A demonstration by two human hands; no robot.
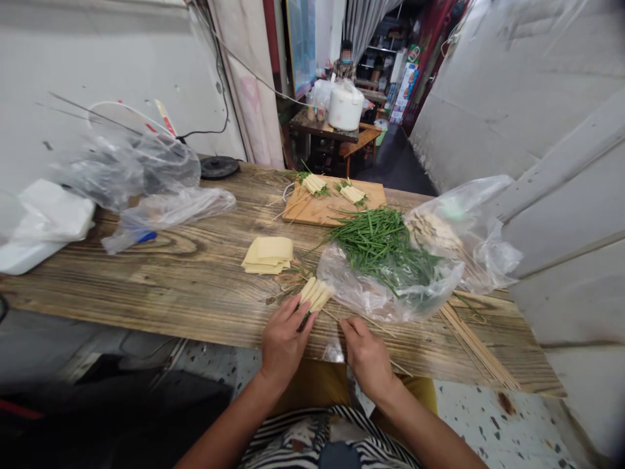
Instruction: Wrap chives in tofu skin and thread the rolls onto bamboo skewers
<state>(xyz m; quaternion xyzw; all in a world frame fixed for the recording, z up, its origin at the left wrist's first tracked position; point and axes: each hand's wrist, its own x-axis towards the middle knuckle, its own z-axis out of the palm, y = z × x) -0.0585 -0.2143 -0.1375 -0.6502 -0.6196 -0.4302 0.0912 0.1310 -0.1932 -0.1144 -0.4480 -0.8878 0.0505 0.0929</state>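
My left hand (286, 339) is closed around a row of pale yellow tofu-skin rolls (316, 294), with bits of green showing at their ends. In my right hand (365, 355) is a thin wooden skewer (330, 314), whose far part reaches toward the rolls. Whether its tip has entered them I cannot make out. Just beyond my left hand lies a stack of tofu-skin sheets (267, 254). Green chives (375, 244) are heaped on an open plastic bag (351, 286) past my right hand.
On a cutting board (317, 212) at the back edge rest two bundles of skewered rolls (352, 194). Loose skewers (481, 348) lie at the right, near another bag (434, 234). Plastic bags (166, 202) cover the table's left. A person (344, 65) is in the background behind a white pot (346, 107).
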